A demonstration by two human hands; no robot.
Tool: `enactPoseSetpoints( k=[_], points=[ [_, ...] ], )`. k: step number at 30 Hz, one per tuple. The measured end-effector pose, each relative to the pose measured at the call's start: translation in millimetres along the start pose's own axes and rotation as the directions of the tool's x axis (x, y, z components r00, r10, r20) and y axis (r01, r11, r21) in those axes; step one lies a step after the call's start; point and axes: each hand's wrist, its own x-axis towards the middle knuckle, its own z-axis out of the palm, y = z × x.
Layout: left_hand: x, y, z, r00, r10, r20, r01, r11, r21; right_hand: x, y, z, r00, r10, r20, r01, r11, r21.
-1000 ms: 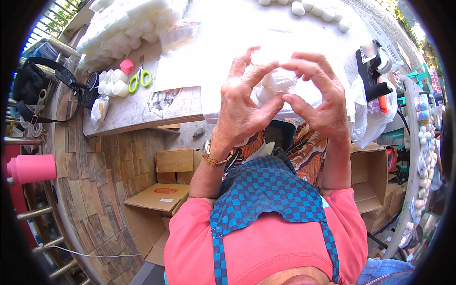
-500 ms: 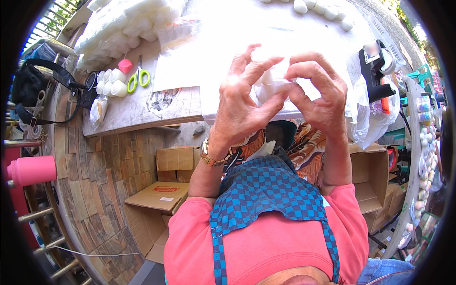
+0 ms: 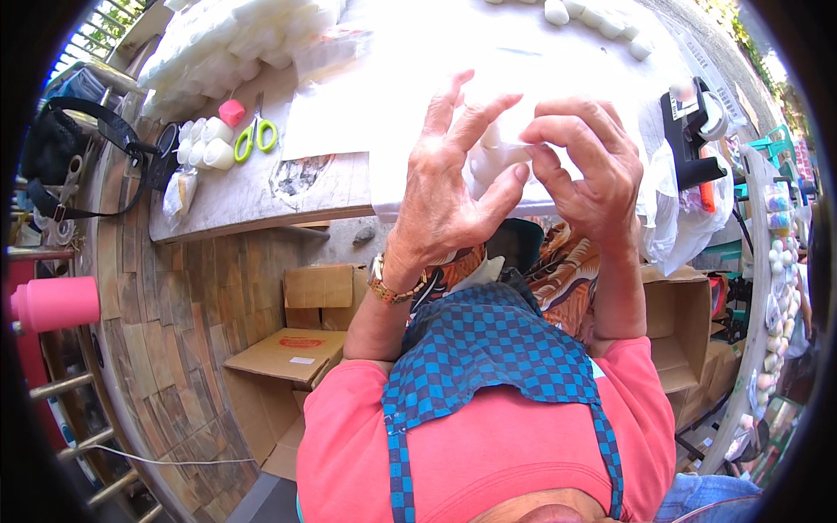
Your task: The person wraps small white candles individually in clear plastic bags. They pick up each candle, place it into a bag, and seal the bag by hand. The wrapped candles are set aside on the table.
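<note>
A glossy white piece (image 3: 495, 162), washed out by glare so its kind is unclear, is between my two hands above the table's near edge. My left hand (image 3: 446, 179) is beside it with fingers stretched and spread, the thumb pointing right along its lower side. On its other side, my right hand (image 3: 593, 166) has thumb and fingertips pinched at the piece's right end. Both wrists are raised over the edge, a watch and bracelet on the left one.
Green-handled scissors (image 3: 255, 139), white rolls (image 3: 209, 144) and a pink item (image 3: 231, 112) lie on the table's left. Bagged white rolls (image 3: 244, 44) are piled behind. A black tape dispenser (image 3: 689, 131) stands right. Cardboard boxes (image 3: 292, 349) sit below.
My left thumb has parted from my right fingertips, and the left fingers have spread wider. My right hand has shifted slightly right. The table things stay put.
</note>
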Motion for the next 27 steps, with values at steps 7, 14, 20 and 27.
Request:
enactPoseSetpoints(
  k=[7,14,20,27],
  points=[
    [0,-7,12,0.982,-0.018,-0.186,0.007,0.998,-0.058,-12,1,24,0.966,-0.198,-0.164,0.149,0.951,-0.272],
    [-2,-17,8,0.986,-0.061,-0.153,0.035,0.986,-0.166,-30,0,39,0.954,-0.187,-0.235,0.100,0.936,-0.338],
    [0,-18,-10,0.994,-0.101,-0.043,0.088,0.966,-0.244,-46,-7,54,0.964,-0.114,-0.242,0.028,0.943,-0.332],
    [1,-11,-4,0.988,-0.138,-0.067,0.122,0.972,-0.203,-60,-14,64,0.965,-0.045,-0.258,-0.051,0.935,-0.351]
  ],
)
